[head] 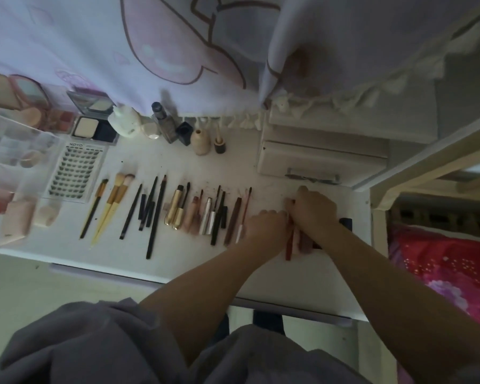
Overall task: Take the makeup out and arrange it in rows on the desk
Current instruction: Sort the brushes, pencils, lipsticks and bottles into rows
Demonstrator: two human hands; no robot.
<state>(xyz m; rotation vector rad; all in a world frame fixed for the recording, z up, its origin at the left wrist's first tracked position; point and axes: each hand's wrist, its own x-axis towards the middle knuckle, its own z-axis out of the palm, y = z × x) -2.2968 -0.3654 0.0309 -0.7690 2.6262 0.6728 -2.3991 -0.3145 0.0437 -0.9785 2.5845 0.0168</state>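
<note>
A row of brushes [114, 200], pencils [155, 214] and tubes [175, 207] lies across the white desk [178, 261]. Behind it stand small bottles [165, 123] and open compacts [94, 128]. At the right end of the row both hands meet over a small cluster of lip products. My left hand [266, 227] has curled fingers against a red stick [289, 245]. My right hand [313, 209] is curled over the same cluster, fingers down on the sticks. A dark item [347, 223] peeks out behind my right wrist. What lies under the palms is hidden.
A lash card [75, 170], a clear organiser [14, 153] and pink sponges [17, 220] sit at the left. A white drawer box [322, 159] stands behind the hands. A curtain [178, 42] hangs over the desk's back. A red bedspread [441, 270] lies to the right.
</note>
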